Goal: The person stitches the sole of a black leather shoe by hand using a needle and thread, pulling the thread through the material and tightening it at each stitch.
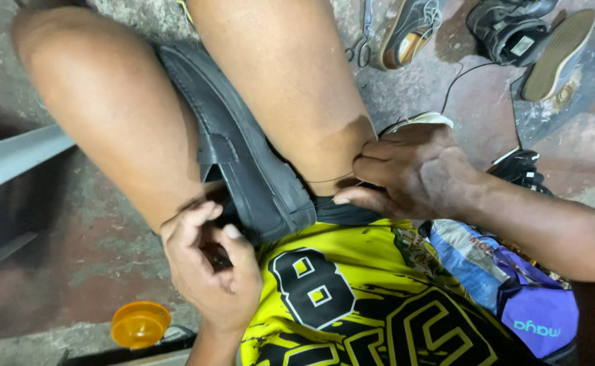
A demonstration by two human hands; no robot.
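Note:
A black leather shoe [243,149] is clamped between my bare knees, heel end toward my lap. My left hand [209,264] grips the heel end of the shoe from below, fingers curled around it. My right hand [412,173] rests against my right thigh beside the shoe, fingers pinched on a thin thread [331,180] that runs from the shoe toward my hand. Whether a needle is in the fingers I cannot tell. I wear a yellow and black jersey [365,291].
Several shoes lie on the concrete floor at the far right: a grey sneaker [409,30], a dark shoe [511,27], an upturned sole [558,54]. Scissors [362,44] lie beside them. An orange lid [140,324] sits low left. A blue and purple bag [514,298] lies right.

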